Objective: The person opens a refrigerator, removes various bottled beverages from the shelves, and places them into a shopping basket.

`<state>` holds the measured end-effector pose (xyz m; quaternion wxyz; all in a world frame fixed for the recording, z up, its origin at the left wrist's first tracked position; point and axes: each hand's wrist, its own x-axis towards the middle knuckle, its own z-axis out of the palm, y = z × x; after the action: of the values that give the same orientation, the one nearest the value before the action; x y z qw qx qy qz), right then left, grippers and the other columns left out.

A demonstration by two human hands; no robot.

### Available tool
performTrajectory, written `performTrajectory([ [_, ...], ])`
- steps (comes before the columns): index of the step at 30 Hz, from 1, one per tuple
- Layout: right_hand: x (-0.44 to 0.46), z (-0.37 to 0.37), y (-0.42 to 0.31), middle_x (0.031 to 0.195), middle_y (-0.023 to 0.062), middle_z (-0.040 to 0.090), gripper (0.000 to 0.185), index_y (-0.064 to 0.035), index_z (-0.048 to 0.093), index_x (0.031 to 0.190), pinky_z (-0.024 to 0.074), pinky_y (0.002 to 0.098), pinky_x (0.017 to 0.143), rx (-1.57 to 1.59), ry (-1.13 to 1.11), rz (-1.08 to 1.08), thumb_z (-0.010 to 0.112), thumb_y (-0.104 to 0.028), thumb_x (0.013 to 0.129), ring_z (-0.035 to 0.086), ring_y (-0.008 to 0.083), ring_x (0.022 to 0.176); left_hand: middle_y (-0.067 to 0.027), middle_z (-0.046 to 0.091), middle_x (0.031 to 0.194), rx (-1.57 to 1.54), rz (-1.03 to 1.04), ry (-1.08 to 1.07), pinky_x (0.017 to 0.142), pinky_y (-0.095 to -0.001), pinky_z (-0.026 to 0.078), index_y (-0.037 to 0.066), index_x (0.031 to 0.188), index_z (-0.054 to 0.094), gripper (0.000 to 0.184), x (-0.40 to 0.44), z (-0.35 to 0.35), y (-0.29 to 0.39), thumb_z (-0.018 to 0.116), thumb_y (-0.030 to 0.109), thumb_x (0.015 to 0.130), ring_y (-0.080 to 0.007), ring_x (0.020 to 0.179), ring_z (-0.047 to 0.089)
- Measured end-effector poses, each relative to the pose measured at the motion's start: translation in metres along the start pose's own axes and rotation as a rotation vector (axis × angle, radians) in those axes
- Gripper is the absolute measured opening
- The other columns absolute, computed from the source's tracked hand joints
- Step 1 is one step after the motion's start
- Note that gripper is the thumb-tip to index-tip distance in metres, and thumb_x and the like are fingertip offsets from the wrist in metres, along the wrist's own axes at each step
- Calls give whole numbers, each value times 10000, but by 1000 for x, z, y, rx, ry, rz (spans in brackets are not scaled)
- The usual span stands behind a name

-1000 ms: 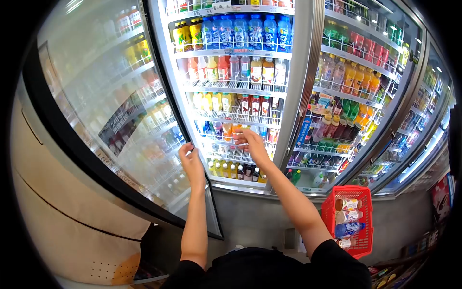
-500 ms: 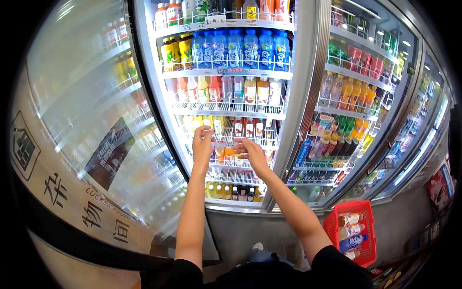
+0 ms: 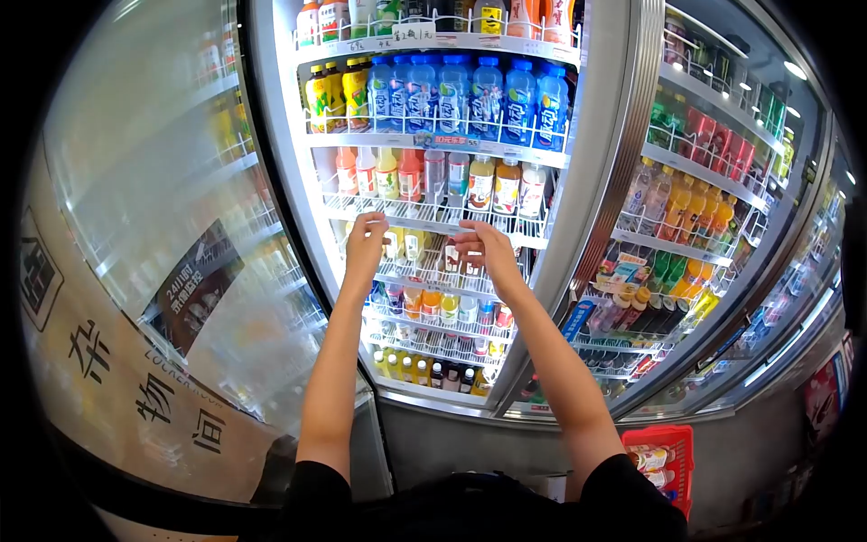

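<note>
Both hands are raised before the lit shelves of an open drinks fridge. My left hand (image 3: 366, 242) has its fingers curved and apart, holding nothing, in front of the shelf of yellow-labelled bottles (image 3: 413, 246). To its right my right hand (image 3: 488, 248) is also empty, fingers spread and pointing left, in front of the dark red bottles (image 3: 451, 256), which it partly hides. Above them are a row of pink, clear and orange bottles (image 3: 480, 184) and a row of blue bottles (image 3: 453, 95). Small orange bottles (image 3: 431, 305) stand on a lower shelf.
The open glass door (image 3: 153, 172) stands on the left. More closed fridges (image 3: 686, 199) run along the right. On the floor at lower right is a red basket (image 3: 688, 452) with bottles in it. Low yellow and dark bottles (image 3: 422, 370) line the bottom shelf.
My left hand has moved up from near the door edge to in front of the shelves. Both hands are now higher against the shelves. The view has shifted, and the basket appears lower.
</note>
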<state>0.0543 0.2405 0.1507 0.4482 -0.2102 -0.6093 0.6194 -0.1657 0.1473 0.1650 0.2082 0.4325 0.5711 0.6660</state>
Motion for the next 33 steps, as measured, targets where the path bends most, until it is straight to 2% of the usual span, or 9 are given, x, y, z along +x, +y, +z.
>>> performTrajectory([
  [6, 30, -23, 4, 1073, 116, 675, 443, 1, 584, 1248, 531, 278, 782, 0, 5, -28, 409, -342, 1028, 642, 153, 905, -73, 641, 1039, 10, 78, -37, 813, -314, 445, 85, 1173, 576, 328, 38, 19, 0, 566, 266, 900, -166, 878, 606],
  [8, 42, -28, 8, 1079, 115, 674, 453, 1, 583, 1250, 532, 287, 785, 27, 45, 1, 413, -353, 1025, 643, 160, 919, -86, 615, 974, -22, 87, -34, 748, -286, 454, 64, 1148, 584, 286, 48, 20, 4, 573, 221, 910, -169, 861, 603],
  [12, 72, -29, 2, 1176, 147, 643, 507, 3, 572, 1268, 517, 341, 861, -10, 42, -33, 425, -408, 1010, 619, 204, 1065, -91, 625, 971, -67, 146, 25, 792, -289, 452, 31, 1138, 576, 280, 86, 20, 1, 538, 213, 929, -180, 885, 602],
  [16, 116, -19, -18, 1307, 190, 587, 538, 3, 521, 1339, 489, 395, 940, -17, 30, -126, 416, -407, 1007, 581, 275, 1198, -88, 648, 1081, -81, 193, -34, 851, -318, 447, 53, 1181, 578, 324, 121, 24, 6, 485, 293, 984, -179, 975, 607],
  [24, 225, 25, -58, 1409, 143, 510, 505, -10, 490, 1379, 453, 382, 997, -93, 5, -432, 439, -347, 1007, 478, 250, 1315, -101, 625, 1216, -175, 335, -97, 974, -348, 398, 54, 1283, 566, 446, 220, 44, 34, 444, 388, 1013, -193, 1138, 568],
  [28, 258, 43, -76, 1438, 129, 483, 506, -26, 460, 1419, 447, 380, 1007, -192, 66, -401, 434, -317, 1006, 460, 235, 1319, -127, 567, 1311, -178, 382, -57, 1046, -359, 359, 20, 1358, 516, 523, 277, 52, 35, 462, 401, 1004, -222, 1208, 529],
  [29, 264, 46, -76, 1332, 178, 579, 543, 11, 494, 1380, 462, 337, 938, -204, 114, -389, 477, -343, 969, 571, 264, 1180, -145, 536, 1347, -201, 387, -96, 1077, -358, 333, 3, 1401, 469, 563, 289, 53, 33, 473, 396, 998, -235, 1248, 499],
  [32, 304, 46, -58, 1300, 254, 581, 570, 22, 468, 1396, 464, 345, 934, -395, 162, -361, 503, -291, 922, 587, 346, 1168, -139, 574, 1319, -246, 357, -110, 1038, -310, 361, -33, 1334, 530, 501, 315, 59, 22, 416, 349, 1031, -213, 1232, 509],
  [33, 304, 49, -60, 1276, 311, 563, 624, 45, 405, 1428, 475, 372, 929, -516, 153, -362, 503, -232, 877, 584, 398, 1161, -169, 534, 1352, -271, 297, -178, 1094, -331, 317, -14, 1438, 408, 597, 320, 57, 27, 546, 320, 963, -244, 1269, 485],
])
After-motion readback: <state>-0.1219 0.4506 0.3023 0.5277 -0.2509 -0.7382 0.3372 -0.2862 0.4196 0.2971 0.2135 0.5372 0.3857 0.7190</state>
